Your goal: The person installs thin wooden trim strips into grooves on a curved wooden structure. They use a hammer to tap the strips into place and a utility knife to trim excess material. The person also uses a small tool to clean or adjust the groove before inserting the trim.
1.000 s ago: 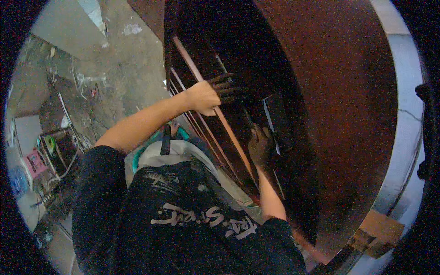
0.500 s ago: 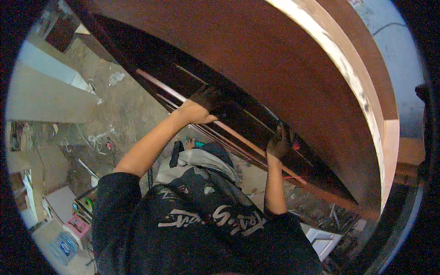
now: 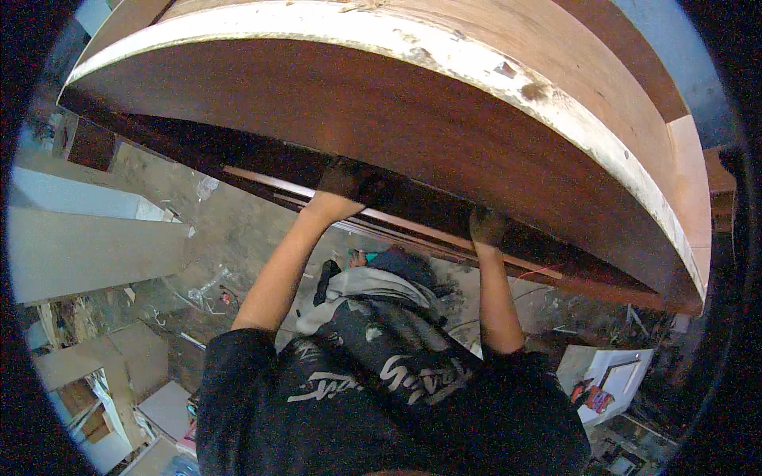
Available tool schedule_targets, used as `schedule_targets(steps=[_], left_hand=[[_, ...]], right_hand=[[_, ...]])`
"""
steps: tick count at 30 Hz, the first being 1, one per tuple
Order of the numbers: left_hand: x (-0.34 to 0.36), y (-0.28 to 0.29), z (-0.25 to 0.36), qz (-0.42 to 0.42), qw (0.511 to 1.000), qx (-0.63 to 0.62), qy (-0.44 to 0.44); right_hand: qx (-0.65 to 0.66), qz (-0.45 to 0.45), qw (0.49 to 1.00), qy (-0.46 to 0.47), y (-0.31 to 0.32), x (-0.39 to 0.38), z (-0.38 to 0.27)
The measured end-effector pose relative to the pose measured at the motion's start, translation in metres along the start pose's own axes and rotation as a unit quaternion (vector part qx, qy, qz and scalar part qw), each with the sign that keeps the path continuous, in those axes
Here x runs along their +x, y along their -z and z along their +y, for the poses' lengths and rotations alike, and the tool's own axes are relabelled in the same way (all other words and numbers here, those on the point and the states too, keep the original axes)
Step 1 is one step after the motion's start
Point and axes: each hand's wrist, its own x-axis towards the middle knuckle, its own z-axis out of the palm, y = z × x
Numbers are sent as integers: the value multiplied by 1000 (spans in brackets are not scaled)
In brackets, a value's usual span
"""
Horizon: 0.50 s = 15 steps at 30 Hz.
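A large dark reddish-brown wooden panel (image 3: 333,95) spans the upper part of the view in front of me. Beneath it runs a deep, shadowed recess, bordered on my side by a pale strip (image 3: 270,179). My left hand (image 3: 340,193) reaches over this strip, with its fingers lost in the dark. Further right, my right hand (image 3: 488,228) goes up into the same recess; its fingers are too shaded to make out. Whether either hand grips anything cannot be seen. A thin red wire (image 3: 533,272) lies near the right end of the strip.
The panel's pale, scuffed edge (image 3: 444,51) curves across the top. Boards (image 3: 95,254) stand at the left. Scraps and a white plastic bag (image 3: 206,188) lie on the dirty floor. A white panel with red items (image 3: 607,385) sits at lower right.
My view has turned, so the panel lies more level and more of its pale upper edge shows. Both hands stay at the recess; the right one sits deeper in shadow.
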Motion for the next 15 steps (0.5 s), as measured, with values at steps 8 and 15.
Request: schedule_targets(steps=[8,15], left_hand=[[-13,22,-17,109,989,86,-45],[-20,16,-32,66,997,39,-6]], right_hand=[[-132,-100,986,-11,-29,-4,50],[-53,1,998,20,-32,-11,51]])
